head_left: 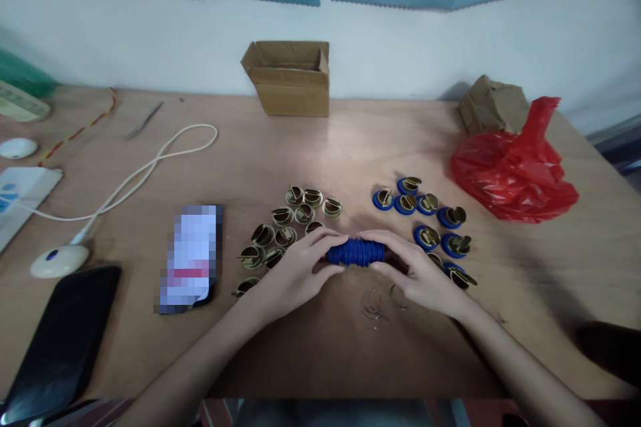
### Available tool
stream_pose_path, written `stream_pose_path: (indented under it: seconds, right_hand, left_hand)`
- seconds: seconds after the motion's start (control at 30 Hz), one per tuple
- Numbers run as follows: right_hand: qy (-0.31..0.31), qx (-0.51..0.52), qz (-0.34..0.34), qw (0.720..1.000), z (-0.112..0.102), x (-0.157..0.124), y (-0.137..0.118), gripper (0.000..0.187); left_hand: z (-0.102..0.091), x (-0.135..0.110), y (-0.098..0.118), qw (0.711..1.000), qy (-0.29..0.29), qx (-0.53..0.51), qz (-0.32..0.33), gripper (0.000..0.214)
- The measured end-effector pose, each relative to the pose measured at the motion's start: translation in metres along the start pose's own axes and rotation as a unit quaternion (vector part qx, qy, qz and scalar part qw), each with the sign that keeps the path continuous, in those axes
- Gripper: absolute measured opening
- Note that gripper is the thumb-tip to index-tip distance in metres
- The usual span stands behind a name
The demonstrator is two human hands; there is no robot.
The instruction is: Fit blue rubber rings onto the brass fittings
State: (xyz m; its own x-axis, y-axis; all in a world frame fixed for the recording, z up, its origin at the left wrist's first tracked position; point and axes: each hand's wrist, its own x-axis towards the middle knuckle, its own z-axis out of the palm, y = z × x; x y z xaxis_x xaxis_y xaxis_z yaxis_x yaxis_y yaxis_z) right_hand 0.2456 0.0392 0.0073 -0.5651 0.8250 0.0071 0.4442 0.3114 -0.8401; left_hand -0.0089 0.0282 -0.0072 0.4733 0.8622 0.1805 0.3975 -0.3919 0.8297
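Observation:
Between my hands lies a stack of blue rings (356, 252), pressed together on its side just above the table. My left hand (305, 267) is closed on its left end, thumb below and fingers above. The other end is held the same way by my right hand (418, 270). Left of the stack are several round brass-coloured pieces with raised metal flaps (304, 213), some partly hidden by my left hand. To the right sit several similar pieces with blue rims (428, 237). Thin curved wire-like loops (373, 307) lie below the stack.
An open cardboard box (295, 90) stands by the wall. At right are a red plastic bag (515, 173) and a crumpled brown box (493, 107). A lit phone (190, 257), a dark phone (65, 333), a white cable (135, 177) and tweezers (144, 121) lie on the left.

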Motion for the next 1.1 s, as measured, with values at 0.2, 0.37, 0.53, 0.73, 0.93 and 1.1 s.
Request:
stream_pose_path:
  seconds: [0.2,0.37,0.53,0.73,0.93,1.1]
  right_hand:
    - [0.002,-0.013,-0.002,1.0,0.0001,0.0008,-0.0003,0.039]
    - [0.004,-0.026,-0.005,1.0,-0.0001,0.0007,-0.0003,0.038]
    - [0.0,-0.028,-0.005,1.0,-0.0002,0.0006,-0.0005,0.038]
    - [0.002,-0.029,-0.002,1.0,0.0001,0.0005,-0.0012,0.039]
    - [-0.001,-0.033,-0.006,0.999,0.0,0.0001,-0.0008,0.039]
    - [0.002,-0.043,-0.009,0.999,-0.0003,0.001,-0.0021,0.039]
  left_hand:
    - [-0.0002,-0.0001,0.0009,1.0,-0.005,-0.015,-0.019,0.046]
    - [-0.0049,0.0013,0.0025,1.0,-0.02,0.006,0.002,0.045]
    - [-0.0079,0.0006,0.0025,0.999,-0.026,0.028,0.02,0.048]
    - [-0.0084,-0.0004,0.0025,0.999,-0.039,0.025,0.017,0.052]
    - [-0.0089,0.0015,0.0024,0.998,-0.031,0.039,0.038,0.051]
    - [-0.0078,0.0011,0.0013,0.997,-0.025,0.045,0.048,0.046]
